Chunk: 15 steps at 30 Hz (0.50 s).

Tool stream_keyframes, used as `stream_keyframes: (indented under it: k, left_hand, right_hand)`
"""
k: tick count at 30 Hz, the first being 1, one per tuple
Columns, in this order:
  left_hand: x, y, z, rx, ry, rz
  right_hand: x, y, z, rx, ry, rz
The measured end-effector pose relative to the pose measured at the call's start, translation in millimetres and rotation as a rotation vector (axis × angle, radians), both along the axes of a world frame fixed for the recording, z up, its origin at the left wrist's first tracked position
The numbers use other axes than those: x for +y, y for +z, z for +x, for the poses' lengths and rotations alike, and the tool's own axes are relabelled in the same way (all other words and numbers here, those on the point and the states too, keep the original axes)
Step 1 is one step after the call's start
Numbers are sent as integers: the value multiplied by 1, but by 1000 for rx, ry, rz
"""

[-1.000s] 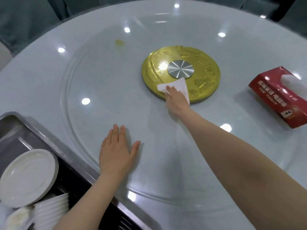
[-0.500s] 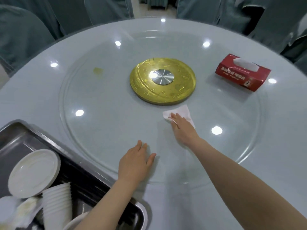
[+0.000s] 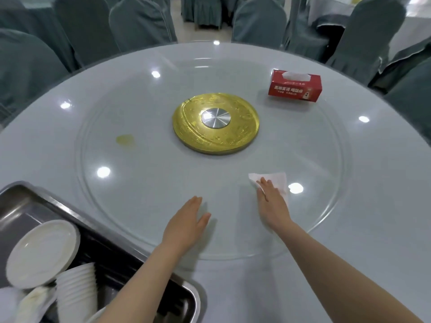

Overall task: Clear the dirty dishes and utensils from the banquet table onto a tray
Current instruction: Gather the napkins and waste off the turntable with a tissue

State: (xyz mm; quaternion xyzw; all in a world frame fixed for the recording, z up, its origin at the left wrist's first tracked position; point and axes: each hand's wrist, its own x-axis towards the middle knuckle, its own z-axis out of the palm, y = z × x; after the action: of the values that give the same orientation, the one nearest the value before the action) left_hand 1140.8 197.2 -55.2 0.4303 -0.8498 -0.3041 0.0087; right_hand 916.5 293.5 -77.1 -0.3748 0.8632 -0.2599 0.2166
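Observation:
A steel tray (image 3: 77, 209) sits at the table's near left edge. It holds a white plate (image 3: 42, 251), a stack of white cups (image 3: 77, 294) lying on its side and some crumpled tissue (image 3: 30, 301). My left hand (image 3: 186, 226) lies flat, fingers together, on the glass turntable (image 3: 144, 206) and holds nothing. My right hand (image 3: 271, 201) presses flat on a white paper napkin (image 3: 277, 180) on the glass, to the right of the left hand.
A gold disc with a steel hub (image 3: 215, 123) marks the turntable's centre. A yellow smear (image 3: 124, 139) lies on the glass at left. A red tissue box (image 3: 295, 86) stands at the far right. Grey-covered chairs (image 3: 140, 22) ring the round table.
My right hand has dragged the napkin from the gold disc's edge back toward me across the glass. The left hand has stayed flat on the glass. My head has pulled back, so more of the room shows.

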Motion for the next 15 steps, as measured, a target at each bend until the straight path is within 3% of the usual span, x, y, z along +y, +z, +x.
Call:
stream_keyframes:
  k: [7, 12, 15]
  left_hand:
    - [-34, -9, 41, -66, 150, -13]
    - [-76, -10, 73, -328, 238, -114]
    - [-105, -4, 91, -436, 296, -125]
  right_hand:
    - [-19, -11, 32, 48, 215, 40]
    - [-27, -19, 45, 143, 430, 67]
    - [-21, -20, 28, 162, 439, 79]
